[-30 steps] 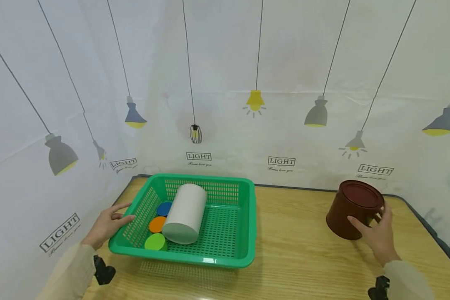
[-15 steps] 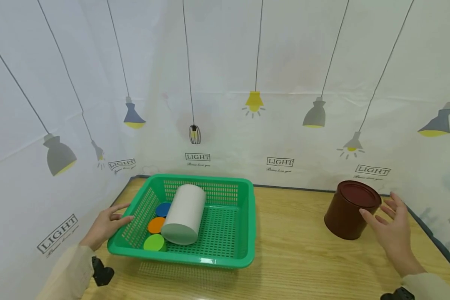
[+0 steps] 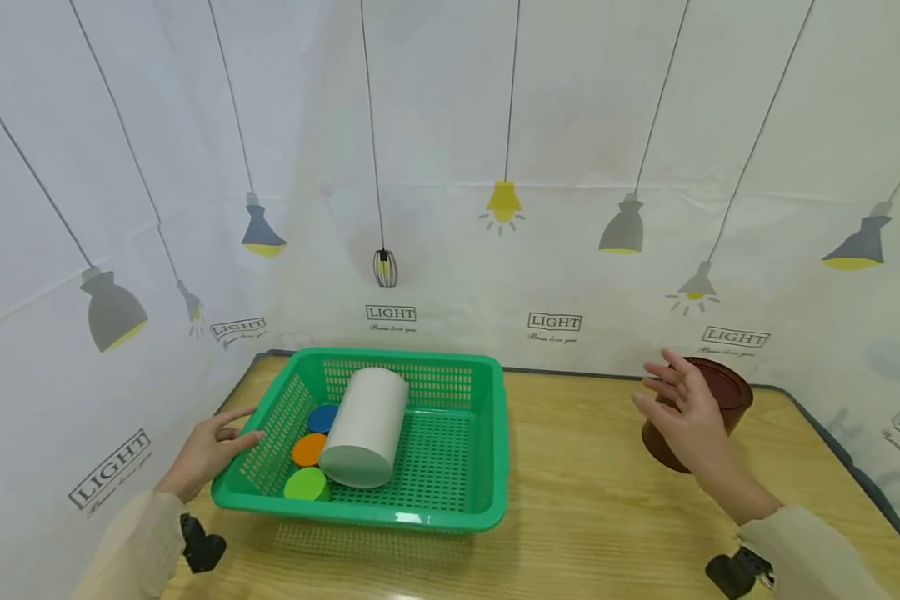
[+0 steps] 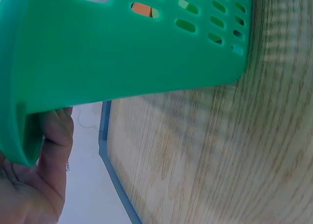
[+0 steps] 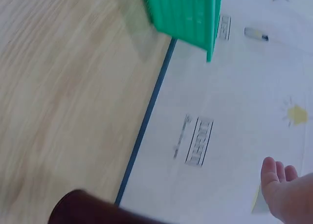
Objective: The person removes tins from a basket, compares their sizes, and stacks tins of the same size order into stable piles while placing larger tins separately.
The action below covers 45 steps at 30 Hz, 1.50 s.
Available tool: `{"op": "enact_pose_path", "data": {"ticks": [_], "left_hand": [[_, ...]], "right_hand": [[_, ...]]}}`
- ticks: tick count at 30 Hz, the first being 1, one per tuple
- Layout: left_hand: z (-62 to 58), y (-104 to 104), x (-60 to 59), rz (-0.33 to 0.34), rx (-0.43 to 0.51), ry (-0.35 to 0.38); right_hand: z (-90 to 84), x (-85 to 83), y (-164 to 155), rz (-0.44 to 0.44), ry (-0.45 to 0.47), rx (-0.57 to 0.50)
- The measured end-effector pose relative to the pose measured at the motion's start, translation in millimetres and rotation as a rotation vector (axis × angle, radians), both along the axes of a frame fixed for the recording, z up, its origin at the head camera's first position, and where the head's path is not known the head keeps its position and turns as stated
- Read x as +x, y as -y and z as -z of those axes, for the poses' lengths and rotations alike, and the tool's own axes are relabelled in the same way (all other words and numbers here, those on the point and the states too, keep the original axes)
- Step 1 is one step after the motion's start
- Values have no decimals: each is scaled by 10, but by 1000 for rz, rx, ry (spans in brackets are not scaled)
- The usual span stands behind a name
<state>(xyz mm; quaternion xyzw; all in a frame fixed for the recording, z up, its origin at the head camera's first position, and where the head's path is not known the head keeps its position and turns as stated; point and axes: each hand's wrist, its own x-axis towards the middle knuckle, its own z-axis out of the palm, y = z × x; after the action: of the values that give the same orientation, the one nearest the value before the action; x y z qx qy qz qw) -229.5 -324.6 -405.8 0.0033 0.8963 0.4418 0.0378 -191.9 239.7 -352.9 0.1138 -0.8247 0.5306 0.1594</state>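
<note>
On the left of the head view, my left hand (image 3: pixel 208 450) grips the left rim of a green plastic basket (image 3: pixel 493 467), thumb over the edge. The left wrist view shows its fingers (image 4: pixel 56 145) curled below the basket's rim. Inside the basket lies a white cylinder (image 3: pixel 367 429), tilted across it. Beside it are a blue round piece (image 3: pixel 322 418), an orange one (image 3: pixel 310 450) and a lime-green one (image 3: pixel 307 484). My right hand (image 3: pixel 686 421) holds nothing, fingers loosely extended. It partly hides a dark brown lidded can (image 3: pixel 727 387) behind it; whether they touch I cannot tell.
The wood-grain table (image 3: pixel 585 500) carries the basket and the can, with bare surface between them. A white cloth backdrop (image 3: pixel 450 125) printed with hanging lamps rises behind the table's dark back edge (image 3: pixel 570 373).
My right hand has let go of the brown can, first drawing back right, then moving left across in front of it. The left hand stays on the basket rim. The view has shifted slightly.
</note>
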Motion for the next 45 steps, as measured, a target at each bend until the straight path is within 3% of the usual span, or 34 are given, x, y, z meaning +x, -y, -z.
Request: {"op": "enact_pose_path", "data": {"ticks": [6,10,18,27,34,40,45], "left_hand": [[-7,-6,-12,11,-17,-8],[-14,-24,-14,13,-19,-8],[-40,-30,-6,13,-33,-8],[-56,-41,-7,-8,-23,12],[-47,-26,14,-16,-10,10],[-21,-22,7,-29,23,24],[-10,-23,7,-48,41,38]], "right_hand": [[-126,-151,401,-164,137,-8],[-157,-259,682,-269,164,-19],[-154,-463,1234,-374,227,-28],[-164,-642,1849,-377,259,-24],[-178,-820,2150,-374,325,-27],[-21,-970,2321,-315,403,-70],[183,-1031,2422,-275,459,-38]]}}
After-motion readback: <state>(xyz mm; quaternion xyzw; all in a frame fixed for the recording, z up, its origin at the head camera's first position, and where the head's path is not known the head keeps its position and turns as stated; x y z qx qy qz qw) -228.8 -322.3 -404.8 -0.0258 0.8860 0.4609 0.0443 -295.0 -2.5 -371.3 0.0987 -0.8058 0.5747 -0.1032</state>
